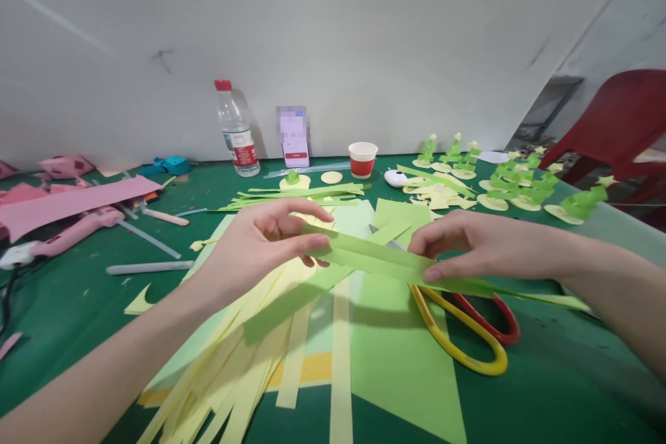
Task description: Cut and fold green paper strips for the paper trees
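A light green paper strip [377, 258] stretches between my two hands above the table. My left hand [273, 232] pinches its left end between thumb and fingers. Farther along, my right hand [463, 246] grips the strip, and its tail runs on to the right beneath that hand. Below lie a green paper sheet [406, 374] and many pale yellow strips [229, 368]. Scissors with yellow and red handles [468, 340] rest under my right hand, their blades partly hidden by the paper. Another green strip [291, 305] slants across the yellow ones.
At the back stand a water bottle [238, 132], a phone [294, 137] and a paper cup [363, 159]. Several small green paper trees [520, 184] stand at the right. A pink glue gun [78, 232] and pink paper [78, 205] lie at the left. A red chair [619, 125] is beyond the table.
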The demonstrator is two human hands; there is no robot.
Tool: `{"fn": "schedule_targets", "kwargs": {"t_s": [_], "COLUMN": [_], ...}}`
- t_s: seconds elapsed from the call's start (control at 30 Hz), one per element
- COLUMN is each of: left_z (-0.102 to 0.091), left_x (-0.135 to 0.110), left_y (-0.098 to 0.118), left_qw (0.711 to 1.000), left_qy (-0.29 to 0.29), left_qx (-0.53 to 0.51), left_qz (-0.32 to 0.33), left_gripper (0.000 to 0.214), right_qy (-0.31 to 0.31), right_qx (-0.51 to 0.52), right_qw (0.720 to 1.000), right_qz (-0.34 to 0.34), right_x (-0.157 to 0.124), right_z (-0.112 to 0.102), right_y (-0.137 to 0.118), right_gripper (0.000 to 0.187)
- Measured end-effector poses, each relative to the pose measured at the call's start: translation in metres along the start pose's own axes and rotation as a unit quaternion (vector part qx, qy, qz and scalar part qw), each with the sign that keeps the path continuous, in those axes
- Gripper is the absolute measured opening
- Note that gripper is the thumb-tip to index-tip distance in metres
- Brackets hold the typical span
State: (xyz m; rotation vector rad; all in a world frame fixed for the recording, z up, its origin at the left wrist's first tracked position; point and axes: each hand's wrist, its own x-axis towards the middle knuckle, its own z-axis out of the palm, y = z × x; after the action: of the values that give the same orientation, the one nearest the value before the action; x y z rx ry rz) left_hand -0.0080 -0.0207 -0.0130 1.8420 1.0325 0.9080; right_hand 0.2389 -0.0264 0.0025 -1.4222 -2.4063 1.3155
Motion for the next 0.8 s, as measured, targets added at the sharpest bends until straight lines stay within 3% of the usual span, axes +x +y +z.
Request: {"fn": "schedule_targets", "kwargs": {"t_s": [0.2,0.5,0.8], "left_z": [0.013,0.026,0.027], "left_x": [-0.008,-0.023,-0.024], "left_y": [0.001,0.007,0.009], "left_qw": [0.998,0.991,0.981], "left_qy": [0.015,-0.008,0.013], "left_qx": [-0.021,0.043,0.002], "left_qz": [0.05,0.129,0.193], "left_gripper": [0.012,0.017,0.019], "right_qy": [-0.039,0.057,0.056], "right_qx": [-0.025,0.046,0.069], "right_qw": [0.999,0.996,0.995], "right_qz": [-0.005,-0.058,-0.043], "right_x": [-0.004,-0.008,-0.017], "right_z": [0.001,0.031,0.029], "right_y": [-0.002,-0.021,-0.026], "right_gripper": [0.022,0.024,0.024]}}
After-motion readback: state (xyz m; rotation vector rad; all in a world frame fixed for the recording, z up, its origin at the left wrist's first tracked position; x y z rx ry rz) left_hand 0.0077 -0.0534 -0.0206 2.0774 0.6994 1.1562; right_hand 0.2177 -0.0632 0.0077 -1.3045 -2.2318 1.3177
